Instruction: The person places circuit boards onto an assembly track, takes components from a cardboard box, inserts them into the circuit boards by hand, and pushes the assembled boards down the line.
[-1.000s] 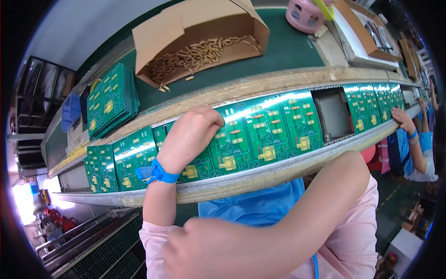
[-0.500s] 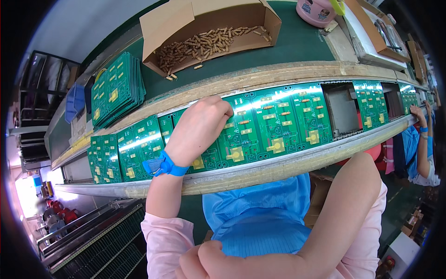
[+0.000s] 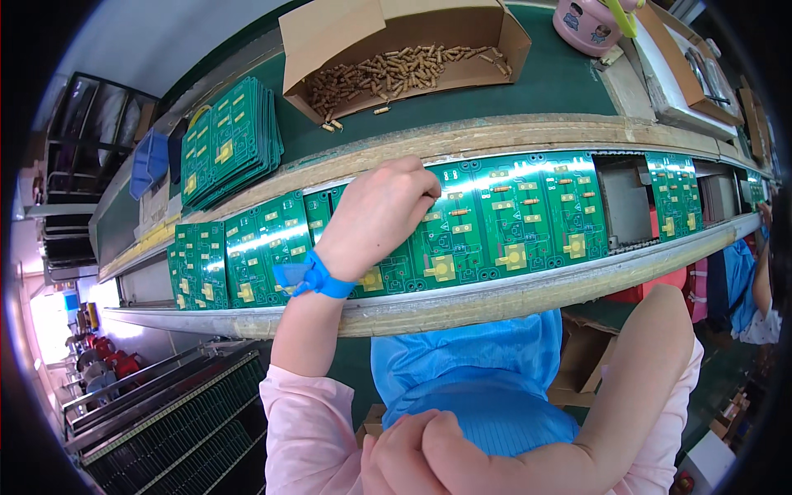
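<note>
My left hand (image 3: 381,212), with a blue strap (image 3: 309,276) round its wrist, is over a green circuit board (image 3: 388,268) in the row on the rail. Its fingers are bent and pressed together at the board's upper part; whatever they hold is hidden. To its right, a neighbouring board (image 3: 445,235) carries a small banded resistor (image 3: 459,213). My right hand (image 3: 412,450) is low in front of my blue apron (image 3: 470,396), its forearm crossing my body. Its fingers are curled closed, and their contents cannot be seen.
Beyond the rail (image 3: 528,285), an open cardboard box (image 3: 330,37) contains many small tan cylindrical parts; several lie outside it. A stack of circuit boards (image 3: 235,140) stands at the left, near a blue bin (image 3: 148,165). A pink bucket (image 3: 582,29) is at far right. Another person's arm (image 3: 763,264) reaches in.
The whole view has shifted, so the bench and boards appear farther right. My left hand stays at the same board. My right hand has risen slightly and moved right in the picture, still curled.
</note>
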### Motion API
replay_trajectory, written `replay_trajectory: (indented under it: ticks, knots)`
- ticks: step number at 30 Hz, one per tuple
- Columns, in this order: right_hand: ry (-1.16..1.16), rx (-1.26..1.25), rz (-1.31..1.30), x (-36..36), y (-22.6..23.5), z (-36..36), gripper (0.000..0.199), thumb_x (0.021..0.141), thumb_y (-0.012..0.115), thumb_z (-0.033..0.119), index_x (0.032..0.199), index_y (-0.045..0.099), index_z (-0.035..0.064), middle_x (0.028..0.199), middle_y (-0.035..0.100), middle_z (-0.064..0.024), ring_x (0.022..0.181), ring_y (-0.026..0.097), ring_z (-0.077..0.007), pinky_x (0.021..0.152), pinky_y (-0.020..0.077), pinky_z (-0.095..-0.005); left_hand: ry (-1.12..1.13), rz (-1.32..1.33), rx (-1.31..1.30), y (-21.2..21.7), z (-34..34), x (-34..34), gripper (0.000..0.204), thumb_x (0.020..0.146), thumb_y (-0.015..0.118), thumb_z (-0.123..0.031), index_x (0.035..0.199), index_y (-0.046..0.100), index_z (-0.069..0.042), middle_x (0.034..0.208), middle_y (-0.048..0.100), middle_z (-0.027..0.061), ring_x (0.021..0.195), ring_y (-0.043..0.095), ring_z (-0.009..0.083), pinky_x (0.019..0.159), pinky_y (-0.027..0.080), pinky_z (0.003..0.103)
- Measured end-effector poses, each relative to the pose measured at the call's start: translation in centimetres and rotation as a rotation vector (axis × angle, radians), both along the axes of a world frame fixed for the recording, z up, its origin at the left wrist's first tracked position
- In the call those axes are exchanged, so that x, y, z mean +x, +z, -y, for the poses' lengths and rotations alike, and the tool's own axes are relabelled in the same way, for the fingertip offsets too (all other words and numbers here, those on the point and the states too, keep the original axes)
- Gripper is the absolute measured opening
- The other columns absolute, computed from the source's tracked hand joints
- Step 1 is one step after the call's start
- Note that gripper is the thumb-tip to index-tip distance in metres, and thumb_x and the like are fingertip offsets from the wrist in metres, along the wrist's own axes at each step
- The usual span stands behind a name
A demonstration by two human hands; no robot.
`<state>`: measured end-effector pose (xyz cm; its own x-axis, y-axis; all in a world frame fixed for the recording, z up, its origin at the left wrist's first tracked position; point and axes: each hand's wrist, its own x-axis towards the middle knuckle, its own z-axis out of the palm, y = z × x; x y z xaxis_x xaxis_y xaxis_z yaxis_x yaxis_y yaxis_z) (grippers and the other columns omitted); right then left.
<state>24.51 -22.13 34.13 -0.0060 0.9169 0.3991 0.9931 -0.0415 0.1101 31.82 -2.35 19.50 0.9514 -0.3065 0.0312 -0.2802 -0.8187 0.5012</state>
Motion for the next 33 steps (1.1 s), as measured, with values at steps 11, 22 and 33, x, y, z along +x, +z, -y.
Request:
replay_trajectory:
  ticks: [11,22,33]
  knots:
    - [0.023,-0.199,0.071,0.8,1.6,1.7,0.031,0.077,0.061,0.023,0.096,0.069,0.0004,0.082,0.062,-0.0126,0.08,0.057,-0.0266,0.068,0.0453,-0.0343,0.15,-0.155,0.165,1.9,-3.2,-1.3,0.099,0.047,0.091,-0.007,0.134,0.043,-0.007,0.121,0.047,0.0167,0.117,0.052,0.0385,0.099,0.047,0.041]
    - [-0.153,-0.085,-0.192,0.1,1.2,2.0,0.026,0.083,0.06,0.018,0.102,0.068,0.001,0.083,0.062,-0.0133,0.082,0.059,-0.0274,0.065,0.0462,-0.0322,0.082,0.021,0.086,1.1,-1.4,-1.1,0.104,0.046,0.092,-0.012,0.137,0.042,-0.005,0.113,0.048,0.0171,0.112,0.05,0.0376,0.097,0.044,0.042]
    - [-0.106,-0.315,0.003,0.9,2.9,2.7,0.023,0.084,0.061,0.012,0.103,0.067,0.0017,0.084,0.064,-0.0107,0.079,0.061,-0.0246,0.063,0.0506,-0.0284,-0.023,0.078,-0.013,0.5,0.0,-0.6,0.101,0.052,0.091,-0.017,0.14,0.043,-0.005,0.106,0.05,0.0156,0.103,0.053,0.0353,0.09,0.046,0.041]
